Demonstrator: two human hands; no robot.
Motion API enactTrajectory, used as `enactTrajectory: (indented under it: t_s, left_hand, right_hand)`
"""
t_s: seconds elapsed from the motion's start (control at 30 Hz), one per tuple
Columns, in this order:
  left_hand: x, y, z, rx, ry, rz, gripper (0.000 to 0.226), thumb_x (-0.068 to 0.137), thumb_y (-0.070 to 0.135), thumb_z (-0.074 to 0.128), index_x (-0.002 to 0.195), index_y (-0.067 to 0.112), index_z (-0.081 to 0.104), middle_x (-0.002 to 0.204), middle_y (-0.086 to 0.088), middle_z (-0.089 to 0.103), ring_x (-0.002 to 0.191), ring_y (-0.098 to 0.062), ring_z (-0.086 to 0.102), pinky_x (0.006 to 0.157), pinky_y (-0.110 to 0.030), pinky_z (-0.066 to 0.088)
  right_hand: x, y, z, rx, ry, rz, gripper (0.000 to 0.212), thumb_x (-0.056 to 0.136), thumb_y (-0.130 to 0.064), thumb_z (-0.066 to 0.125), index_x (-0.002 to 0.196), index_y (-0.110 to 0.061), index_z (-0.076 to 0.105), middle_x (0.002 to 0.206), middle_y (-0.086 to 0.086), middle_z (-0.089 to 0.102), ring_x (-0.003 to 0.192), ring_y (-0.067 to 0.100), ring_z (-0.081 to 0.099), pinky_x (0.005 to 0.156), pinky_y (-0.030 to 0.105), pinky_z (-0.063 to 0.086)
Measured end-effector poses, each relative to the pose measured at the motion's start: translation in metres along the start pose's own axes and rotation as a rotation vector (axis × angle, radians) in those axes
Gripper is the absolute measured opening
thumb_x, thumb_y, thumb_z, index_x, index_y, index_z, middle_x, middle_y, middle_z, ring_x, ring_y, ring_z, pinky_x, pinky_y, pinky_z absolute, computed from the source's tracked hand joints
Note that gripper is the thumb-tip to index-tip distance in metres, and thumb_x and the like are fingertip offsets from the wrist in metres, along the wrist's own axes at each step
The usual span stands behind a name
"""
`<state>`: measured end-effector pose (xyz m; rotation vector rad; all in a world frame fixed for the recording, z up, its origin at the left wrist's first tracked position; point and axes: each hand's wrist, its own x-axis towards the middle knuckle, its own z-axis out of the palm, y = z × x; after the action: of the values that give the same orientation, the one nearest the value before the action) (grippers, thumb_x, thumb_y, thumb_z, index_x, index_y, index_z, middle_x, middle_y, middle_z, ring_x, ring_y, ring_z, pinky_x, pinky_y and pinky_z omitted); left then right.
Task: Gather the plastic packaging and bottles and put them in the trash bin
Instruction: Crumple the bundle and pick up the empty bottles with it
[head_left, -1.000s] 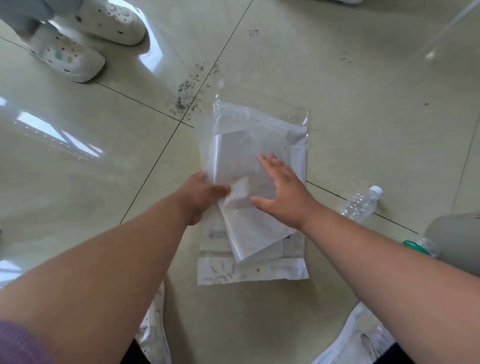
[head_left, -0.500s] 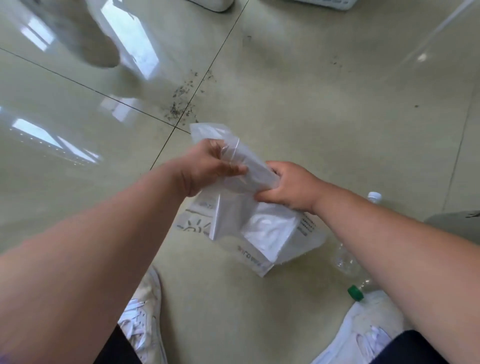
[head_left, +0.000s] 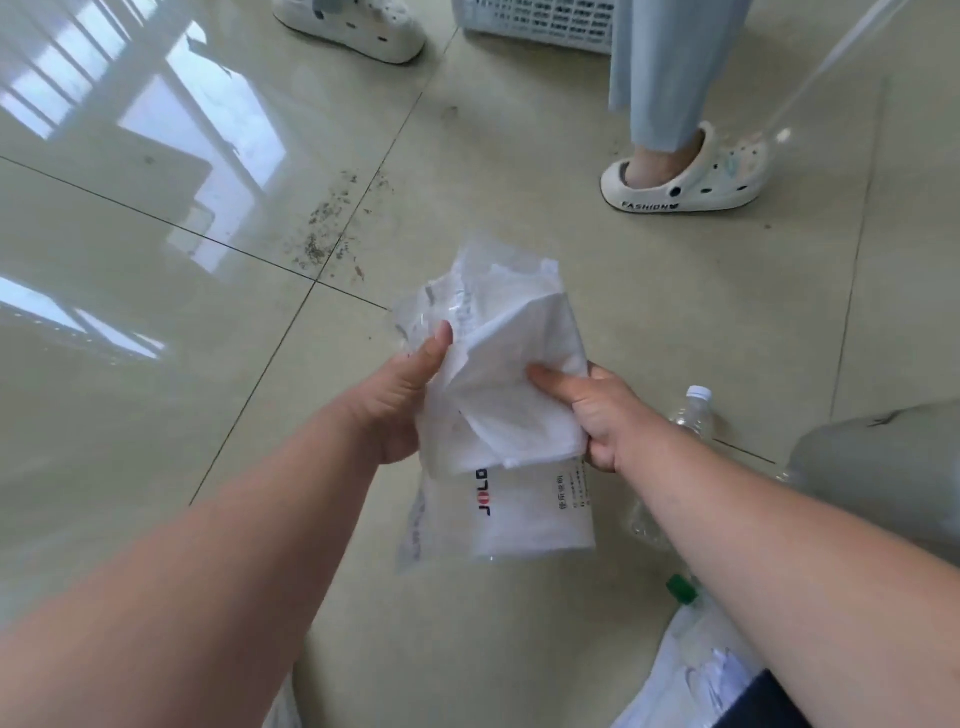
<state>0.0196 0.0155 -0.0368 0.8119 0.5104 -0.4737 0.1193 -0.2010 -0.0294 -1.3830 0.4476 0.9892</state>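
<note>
A crumpled bundle of clear and white plastic packaging (head_left: 498, 395) hangs above the tiled floor, held between both hands. My left hand (head_left: 402, 402) grips its left side with the thumb up along the plastic. My right hand (head_left: 592, 415) is closed on its right edge. A printed bag end droops below the hands. On the floor to the right lie a clear bottle with a white cap (head_left: 693, 410) and a bottle with a green cap (head_left: 680, 590), both partly hidden by my right arm.
A person in pale trousers and a cream clog (head_left: 691, 176) stands at the upper right; another clog (head_left: 353, 26) is at the top. A white slatted basket (head_left: 540, 23) sits at the top edge. Dark crumbs (head_left: 332, 228) dot the tile joint. A grey rounded object (head_left: 883, 467) is at right.
Both hands lifted the packaging off the floor and bunched it together. The view tilted upward, bringing the standing person's foot and the basket into sight.
</note>
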Motion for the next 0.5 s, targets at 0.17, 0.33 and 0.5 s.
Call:
enactTrajectory:
  t_s: [0.17, 0.33, 0.5]
  left_hand:
    - [0.016, -0.013, 0.018, 0.046, 0.034, 0.074, 0.090, 0.069, 0.030, 0.101, 0.146, 0.001, 0.065, 0.131, -0.021, 0.078, 0.117, -0.039, 0.078, 0.096, -0.049, 0.065]
    - [0.025, -0.026, 0.005, 0.053, 0.411, 0.086, 0.064, 0.072, 0.007, 0.088, 0.132, -0.009, 0.071, 0.125, -0.030, 0.079, 0.115, -0.052, 0.076, 0.091, -0.060, 0.066]
    - [0.019, -0.028, -0.002, 0.127, 0.585, 0.060, 0.053, 0.077, -0.001, 0.090, 0.128, -0.004, 0.074, 0.119, -0.026, 0.082, 0.104, -0.046, 0.082, 0.086, -0.060, 0.068]
  right_hand:
    - [0.008, 0.018, 0.005, -0.018, 0.170, -0.051, 0.050, 0.075, -0.013, 0.092, 0.117, -0.006, 0.068, 0.103, 0.017, 0.081, 0.092, 0.037, 0.079, 0.083, 0.060, 0.062]
    - [0.013, 0.001, -0.014, -0.221, 0.185, -0.140, 0.056, 0.081, -0.060, 0.077, 0.107, -0.010, 0.074, 0.104, 0.012, 0.080, 0.101, 0.034, 0.076, 0.096, 0.053, 0.058]
    - [0.019, -0.011, -0.091, -1.219, 0.852, -0.046, 0.067, 0.080, -0.047, 0.068, 0.136, -0.021, 0.045, 0.138, 0.016, 0.045, 0.125, 0.041, 0.048, 0.103, 0.047, 0.040]
